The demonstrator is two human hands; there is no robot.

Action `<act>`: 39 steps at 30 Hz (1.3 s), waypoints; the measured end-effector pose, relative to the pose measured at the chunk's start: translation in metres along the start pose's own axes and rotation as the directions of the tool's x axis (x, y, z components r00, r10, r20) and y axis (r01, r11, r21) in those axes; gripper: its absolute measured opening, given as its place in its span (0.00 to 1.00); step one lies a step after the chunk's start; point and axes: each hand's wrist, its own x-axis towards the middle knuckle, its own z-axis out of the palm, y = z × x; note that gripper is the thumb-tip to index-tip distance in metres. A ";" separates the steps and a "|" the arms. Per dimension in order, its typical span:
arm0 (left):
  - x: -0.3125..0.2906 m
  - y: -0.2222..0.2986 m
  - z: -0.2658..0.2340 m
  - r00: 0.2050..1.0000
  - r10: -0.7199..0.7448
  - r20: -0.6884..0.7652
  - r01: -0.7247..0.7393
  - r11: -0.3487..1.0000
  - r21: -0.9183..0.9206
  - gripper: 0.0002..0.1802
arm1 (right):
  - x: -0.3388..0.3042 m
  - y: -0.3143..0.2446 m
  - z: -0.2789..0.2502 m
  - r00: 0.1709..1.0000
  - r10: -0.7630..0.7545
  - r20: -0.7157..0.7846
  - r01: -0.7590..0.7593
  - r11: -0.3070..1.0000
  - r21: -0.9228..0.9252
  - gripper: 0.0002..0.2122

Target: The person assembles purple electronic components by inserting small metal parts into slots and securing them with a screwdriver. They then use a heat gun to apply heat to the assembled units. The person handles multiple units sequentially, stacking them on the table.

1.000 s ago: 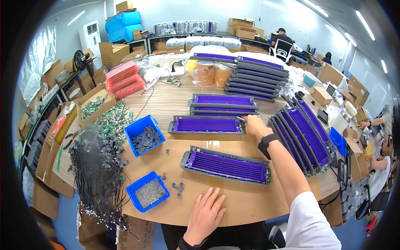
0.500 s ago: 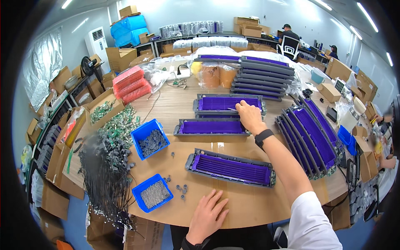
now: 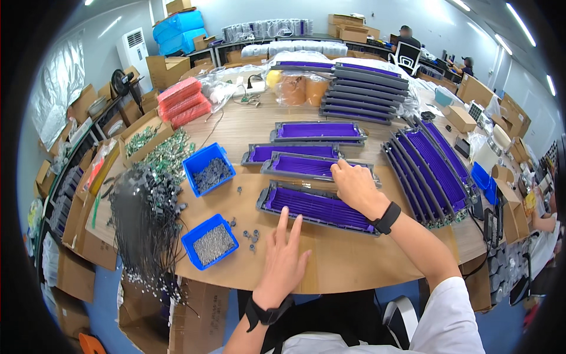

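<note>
My right hand (image 3: 358, 190) is closed on the right end of a long grey housing with a purple inside (image 3: 303, 165), which sits between the other housings in the middle of the table. A slatted purple housing (image 3: 321, 206) lies nearest me, under my right wrist. My left hand (image 3: 282, 253) is open, fingers spread, with its fingertips at that near housing's front edge. Behind the held piece are another housing (image 3: 274, 154), partly covered by it, and a farther one (image 3: 318, 130).
To the left stand a blue bin of dark grey small parts (image 3: 210, 172) and a blue bin of metal screws (image 3: 211, 243), with several loose parts beside them. Black cables (image 3: 144, 230) hang off the left edge. Stacked housings stand at the right (image 3: 424, 171) and back (image 3: 365, 97).
My right hand has come nearer from the far housings, bringing a housing with it. My left hand has moved up from the table's front edge to the near housing. The view has shifted slightly.
</note>
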 end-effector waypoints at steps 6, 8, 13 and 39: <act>0.012 0.005 0.008 1.000 0.029 0.000 -0.028 0.972 0.233 0.27 | -0.019 0.013 0.005 0.987 0.005 0.161 -0.009 1.000 0.024 0.06; 0.004 0.011 0.005 0.999 0.042 0.035 -0.048 0.976 0.212 0.25 | -0.025 0.009 -0.002 0.976 -0.021 0.218 0.007 0.998 0.066 0.06; -0.026 0.030 0.010 0.994 0.091 0.059 -0.098 0.985 0.139 0.23 | -0.042 0.008 -0.007 0.971 -0.084 0.225 0.057 0.991 0.125 0.07; -0.068 -0.104 -0.110 0.919 -0.296 -0.259 0.338 0.931 0.135 0.50 | 0.011 -0.122 -0.022 0.876 -0.393 0.281 0.182 0.807 0.563 0.08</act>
